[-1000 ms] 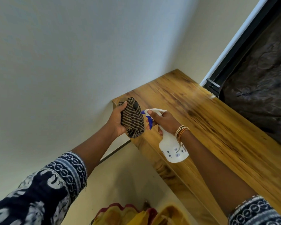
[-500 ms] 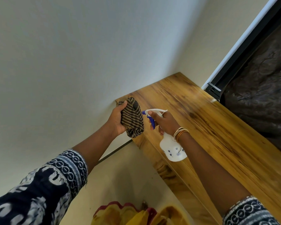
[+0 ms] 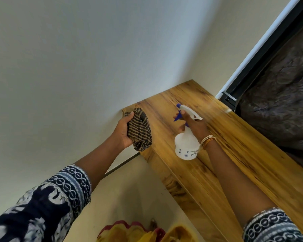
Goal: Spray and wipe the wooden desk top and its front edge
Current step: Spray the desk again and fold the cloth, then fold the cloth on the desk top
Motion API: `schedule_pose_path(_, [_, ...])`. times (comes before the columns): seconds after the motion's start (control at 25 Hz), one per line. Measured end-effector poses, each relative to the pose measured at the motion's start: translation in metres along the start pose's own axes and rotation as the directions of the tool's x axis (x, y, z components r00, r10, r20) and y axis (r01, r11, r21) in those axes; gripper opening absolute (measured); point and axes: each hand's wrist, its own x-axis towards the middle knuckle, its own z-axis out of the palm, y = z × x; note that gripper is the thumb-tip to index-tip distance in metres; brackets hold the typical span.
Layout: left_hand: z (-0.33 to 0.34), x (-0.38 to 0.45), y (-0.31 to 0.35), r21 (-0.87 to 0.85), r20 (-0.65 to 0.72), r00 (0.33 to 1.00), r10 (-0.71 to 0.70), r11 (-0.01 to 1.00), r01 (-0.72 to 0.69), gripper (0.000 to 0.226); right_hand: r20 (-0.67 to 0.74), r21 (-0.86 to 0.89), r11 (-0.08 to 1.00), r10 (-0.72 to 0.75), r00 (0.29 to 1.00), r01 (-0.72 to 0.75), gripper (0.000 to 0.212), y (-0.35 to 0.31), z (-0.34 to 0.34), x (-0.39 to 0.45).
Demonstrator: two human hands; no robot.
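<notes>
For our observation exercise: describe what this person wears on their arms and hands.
Both forearms are bare. The left sleeve and right sleeve are dark navy with white patterning and a chain-link band at the cuff. Thin gold and orange bangles ring the right wrist.

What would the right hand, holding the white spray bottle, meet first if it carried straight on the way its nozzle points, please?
Probably the wooden desk top itself: the right hand tilts the white spray bottle so its blue nozzle aims toward the far corner. Beyond that stands the pale wall. Depth is hard to judge.
</notes>
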Motion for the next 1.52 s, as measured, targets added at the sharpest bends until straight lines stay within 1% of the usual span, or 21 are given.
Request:
schedule_pose_path(0.08, [0.0, 0.002, -0.003, 0.004, -0.006, 1.0, 0.001, 1.0, -0.001, 0.046, -0.095, 0.051, 0.998, 0.041, 0.995, -0.036, 0.034, 0.004, -0.012, 0.009])
schedule_pose_path(0.24, [0.003, 0.005, -0.008, 0.027, -0.022, 1.0, -0.002, 1.0, 0.003, 0.045, -0.25, 0.211, 0.977, 0.087, 0.964, -0.034, 0.093, 0.018, -0.026, 0.028])
schedule_pose_path(0.32, [0.004, 0.006, -0.008, 0.028, -0.031, 1.0, 0.0, 1.0, 0.001, 0.045, -0.261, 0.27, 0.963, 0.086, 0.961, -0.013, 0.099, 0.029, -0.029, 0.038])
schedule_pose_path(0.4, [0.004, 0.005, -0.009, 0.03, -0.038, 0.999, -0.001, 1.0, 0.002, 0.045, -0.26, 0.279, 0.96, 0.088, 0.961, -0.013, 0.093, 0.027, -0.027, 0.04])
schedule_pose_path(0.52, [0.004, 0.004, -0.011, 0.04, -0.044, 0.999, -0.005, 0.999, 0.007, 0.044, -0.255, 0.281, 0.959, 0.108, 0.961, -0.033, 0.071, 0.026, -0.024, 0.043])
schedule_pose_path(0.64, [0.003, 0.001, -0.014, 0.063, -0.049, 0.999, -0.003, 0.998, 0.006, 0.042, -0.301, 0.227, 0.971, 0.14, 0.943, -0.071, 0.078, 0.032, -0.022, 0.042])
schedule_pose_path(0.76, [0.0, -0.004, -0.016, 0.097, -0.056, 0.998, -0.014, 0.995, 0.019, 0.035, -0.337, 0.164, 0.983, 0.13, 0.932, -0.078, 0.047, 0.032, -0.022, 0.034])
schedule_pose_path(0.84, [-0.003, -0.009, -0.018, 0.137, -0.073, 0.997, -0.023, 0.99, 0.033, 0.028, -0.355, 0.142, 0.989, 0.092, 0.93, -0.044, 0.05, 0.038, -0.019, 0.024])
schedule_pose_path(0.88, [-0.005, -0.013, -0.019, 0.157, -0.082, 0.996, -0.028, 0.987, 0.04, 0.024, -0.405, 0.182, 0.983, 0.093, 0.91, -0.02, 0.053, 0.042, -0.014, 0.014])
schedule_pose_path(0.92, [-0.007, -0.016, -0.02, 0.174, -0.091, 0.995, -0.039, 0.983, 0.054, 0.022, -0.504, 0.245, 0.97, 0.135, 0.853, -0.009, 0.049, 0.042, -0.003, -0.001])
schedule_pose_path(1.0, [-0.012, -0.022, -0.021, 0.212, -0.1, 0.993, -0.06, 0.974, 0.081, 0.026, -0.708, 0.255, 0.966, 0.157, 0.689, 0.042, 0.026, 0.046, 0.025, -0.03])
schedule_pose_path(1.04, [-0.013, -0.025, -0.021, 0.236, -0.102, 0.992, -0.069, 0.968, 0.092, 0.028, -0.726, 0.212, 0.976, 0.126, 0.676, 0.045, 0.017, 0.046, 0.043, -0.041])
schedule_pose_path(1.08, [-0.015, -0.026, -0.021, 0.249, -0.1, 0.992, -0.077, 0.963, 0.1, 0.03, -0.67, 0.172, 0.985, 0.099, 0.736, 0.025, 0.014, 0.045, 0.061, -0.049])
schedule_pose_path(1.12, [-0.017, -0.03, -0.021, 0.263, -0.09, 0.992, -0.09, 0.958, 0.111, 0.031, -0.547, 0.15, 0.988, 0.102, 0.831, -0.023, 0.017, 0.043, 0.08, -0.055])
schedule_pose_path(1.16, [-0.018, -0.032, -0.021, 0.27, -0.069, 0.992, -0.11, 0.955, 0.125, 0.032, -0.367, 0.168, 0.98, 0.16, 0.916, -0.104, 0.028, 0.04, 0.097, -0.057])
schedule_pose_path(1.2, [-0.019, -0.033, -0.02, 0.273, -0.048, 0.99, -0.13, 0.952, 0.139, 0.032, -0.159, 0.234, 0.948, 0.257, 0.953, -0.217, 0.041, 0.038, 0.11, -0.055])
schedule_pose_path(1.24, [-0.02, -0.035, -0.022, 0.278, -0.033, 0.988, -0.149, 0.948, 0.152, 0.032, 0.038, 0.313, 0.892, 0.331, 0.943, -0.326, 0.051, 0.038, 0.123, -0.055])
schedule_pose_path(1.28, [-0.023, -0.038, -0.022, 0.291, -0.023, 0.986, -0.163, 0.943, 0.163, 0.033, 0.185, 0.386, 0.832, 0.352, 0.917, -0.398, 0.052, 0.041, 0.135, -0.057])
schedule_pose_path(1.32, [-0.027, -0.039, -0.024, 0.306, -0.012, 0.985, -0.174, 0.937, 0.169, 0.034, 0.261, 0.443, 0.783, 0.352, 0.899, -0.436, 0.047, 0.047, 0.146, -0.061])
schedule_pose_path(1.36, [-0.031, -0.041, -0.025, 0.333, -0.015, 0.983, -0.181, 0.926, 0.176, 0.036, 0.28, 0.462, 0.759, 0.366, 0.887, -0.459, 0.042, 0.053, 0.155, -0.064])
schedule_pose_path(1.52, [-0.043, -0.047, -0.02, 0.478, -0.073, 0.987, -0.143, 0.863, 0.161, 0.031, 0.25, 0.447, 0.763, 0.395, 0.884, -0.467, 0.034, 0.063, 0.172, -0.069])
